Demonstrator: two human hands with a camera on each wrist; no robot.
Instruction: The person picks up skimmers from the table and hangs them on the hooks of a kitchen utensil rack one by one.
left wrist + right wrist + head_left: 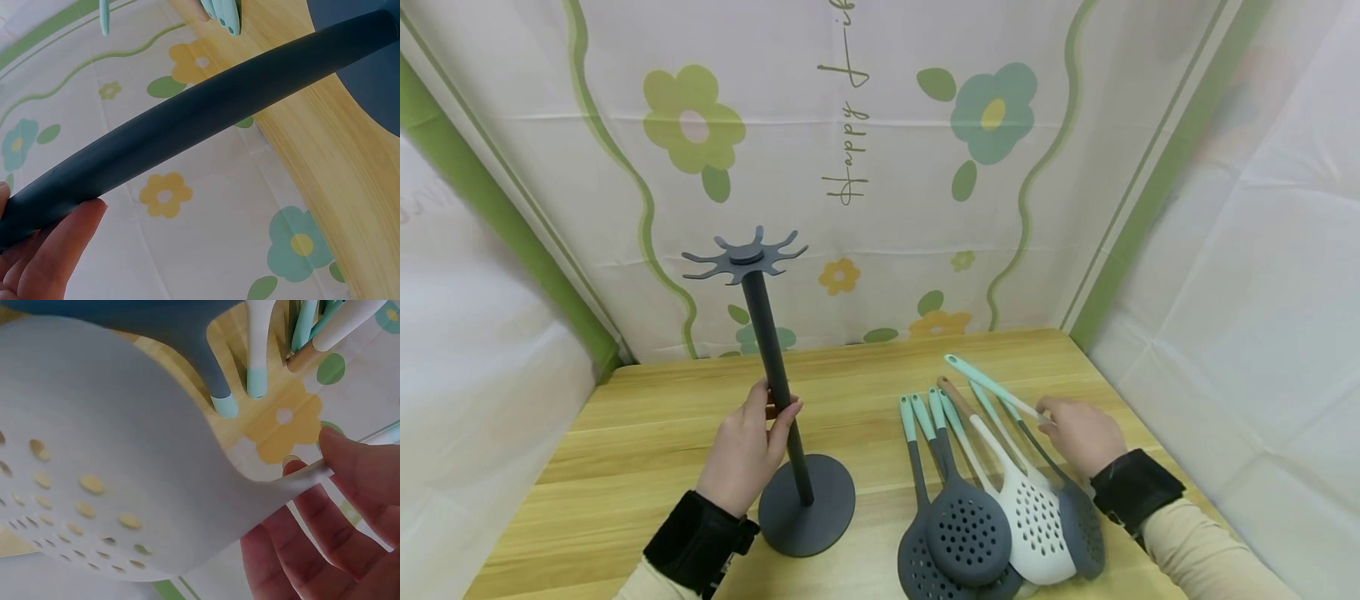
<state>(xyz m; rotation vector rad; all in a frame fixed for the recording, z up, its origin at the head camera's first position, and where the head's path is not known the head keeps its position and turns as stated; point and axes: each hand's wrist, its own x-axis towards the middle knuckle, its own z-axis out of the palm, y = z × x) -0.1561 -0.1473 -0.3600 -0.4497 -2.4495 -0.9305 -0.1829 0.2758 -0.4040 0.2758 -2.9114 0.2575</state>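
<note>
A dark grey utensil stand (767, 333) has a round base and a flat top of curved hooks. My left hand (741, 450) grips its pole about midway, thumb and fingers round it; the left wrist view shows the pole (187, 125) and this hand (59, 256) close up. On the right, my right hand (1082, 433) pinches a white skimmer (156, 450) by its neck, between thumb and fingers. The skimmer's teal handle end (973, 372) points up and left in the head view, where hand and arm hide its perforated head.
Several utensils lie bunched on the wooden table (647, 467), including a dark grey skimmer (967, 533), a white slotted turner (1037, 525) and a dark grey perforated head (1084, 533) below the right hand. Flower-patterned cloth (895, 225) walls the back; white cloth (1240, 308) hangs at the sides.
</note>
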